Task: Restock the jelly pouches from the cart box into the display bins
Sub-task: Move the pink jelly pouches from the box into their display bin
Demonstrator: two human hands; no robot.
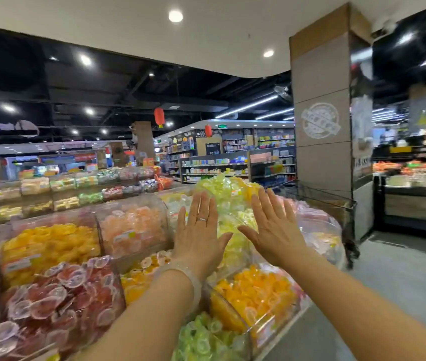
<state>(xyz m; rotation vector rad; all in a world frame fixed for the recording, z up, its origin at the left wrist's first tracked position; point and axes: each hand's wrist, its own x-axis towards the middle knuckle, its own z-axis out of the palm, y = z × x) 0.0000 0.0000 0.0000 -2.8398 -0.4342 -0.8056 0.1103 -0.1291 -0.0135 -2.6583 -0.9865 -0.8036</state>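
Jelly pouches (pixel 228 196), pale yellow-green and clear-wrapped, are heaped high in a clear display bin (pixel 235 254) at the middle of the stand, the mound rising above its rim. Both hands are raised in front of that heap, backs toward the camera. The left hand (pixel 198 237) has its fingers (pixel 201 207) straight and close together, thumb spread to the side, holding nothing; a ring (pixel 202 219) sits on one finger and a pale bangle (pixel 191 274) circles the wrist. The right hand (pixel 274 231) is likewise flat, fingers (pixel 271 204) extended and slightly fanned, gripping nothing; whether either palm touches the heap cannot be told. Neighbouring bins hold orange jellies (pixel 253 295), red jellies (pixel 58 300), yellow jellies (pixel 48 246), peach jellies (pixel 133 225) and green jellies (pixel 204 337). A wire cart (pixel 331 201) stands just behind the stand, beside a grey pillar (pixel 321 142).
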